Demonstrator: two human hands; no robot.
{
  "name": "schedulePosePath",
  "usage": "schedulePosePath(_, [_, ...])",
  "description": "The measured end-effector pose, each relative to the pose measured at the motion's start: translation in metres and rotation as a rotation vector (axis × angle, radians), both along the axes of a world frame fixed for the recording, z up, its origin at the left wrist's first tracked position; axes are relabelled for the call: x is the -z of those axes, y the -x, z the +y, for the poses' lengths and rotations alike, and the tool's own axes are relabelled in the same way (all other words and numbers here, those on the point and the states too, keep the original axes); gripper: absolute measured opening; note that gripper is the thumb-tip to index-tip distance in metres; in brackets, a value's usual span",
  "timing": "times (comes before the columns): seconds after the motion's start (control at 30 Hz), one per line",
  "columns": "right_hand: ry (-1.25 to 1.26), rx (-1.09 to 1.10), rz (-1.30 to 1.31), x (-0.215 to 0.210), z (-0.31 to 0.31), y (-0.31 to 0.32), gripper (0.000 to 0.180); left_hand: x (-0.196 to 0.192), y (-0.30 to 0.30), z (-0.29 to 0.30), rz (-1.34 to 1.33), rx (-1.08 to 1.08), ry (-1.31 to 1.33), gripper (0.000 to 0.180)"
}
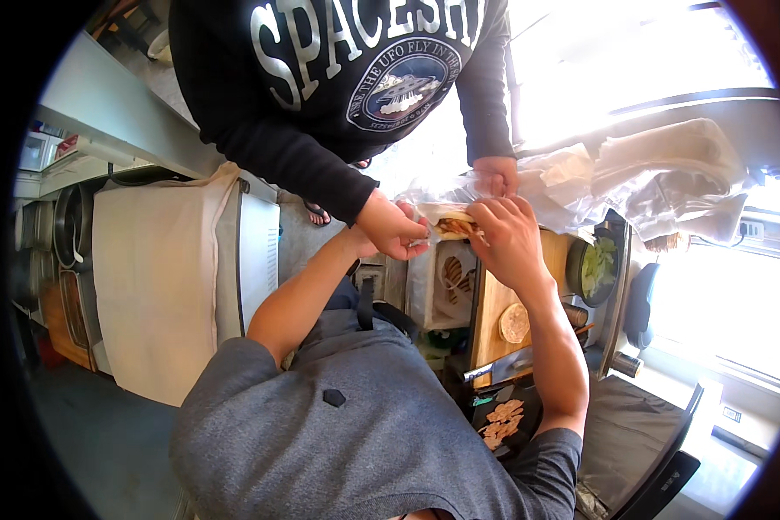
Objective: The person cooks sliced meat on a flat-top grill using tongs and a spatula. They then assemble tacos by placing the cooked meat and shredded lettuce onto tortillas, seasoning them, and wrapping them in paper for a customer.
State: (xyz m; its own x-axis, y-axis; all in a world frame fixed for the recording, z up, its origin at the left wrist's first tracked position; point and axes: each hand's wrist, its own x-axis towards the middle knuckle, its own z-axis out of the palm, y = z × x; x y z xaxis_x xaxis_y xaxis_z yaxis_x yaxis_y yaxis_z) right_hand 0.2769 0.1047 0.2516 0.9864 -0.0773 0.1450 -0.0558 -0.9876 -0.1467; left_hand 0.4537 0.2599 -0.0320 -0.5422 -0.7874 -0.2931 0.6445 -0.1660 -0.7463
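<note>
While the right hand (pixel 507 238) pinches the filled flatbread (pixel 452 227) in mid-air between two people, and the left hand's grip hides behind a co-worker's hand (pixel 397 230), crowded fingers might spill filling onto the cutting board (pixel 494 303).

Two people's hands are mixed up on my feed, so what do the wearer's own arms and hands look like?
The wearer's arms come out of short grey sleeves, left sleeve and right sleeve. Both forearms are bare. The right hand shows no glove, watch or ring. The long black sleeves belong to the other person.
</note>
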Motion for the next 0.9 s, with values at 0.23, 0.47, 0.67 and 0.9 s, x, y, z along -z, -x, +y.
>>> schedulePosePath(0.23, [0.136,-0.132,0.188,0.029,0.017,-0.043,0.011,-0.078,-0.025,-0.006,-0.004,0.341,-0.162,0.038])
schedulePosePath(0.47, [0.078,-0.145,0.229,0.042,0.006,-0.054,0.030,-0.148,-0.044,-0.012,0.120,0.467,0.149,0.041])
schedulePosePath(0.67, [-0.205,0.115,-0.082,-0.053,0.020,-0.029,0.055,-0.102,-0.004,-0.008,-0.783,-0.250,0.760,0.047])
schedulePosePath(0.9, [-0.479,0.583,-0.237,-0.070,0.041,0.101,0.039,-0.061,-0.035,-0.045,-0.867,-0.012,0.790,0.092])
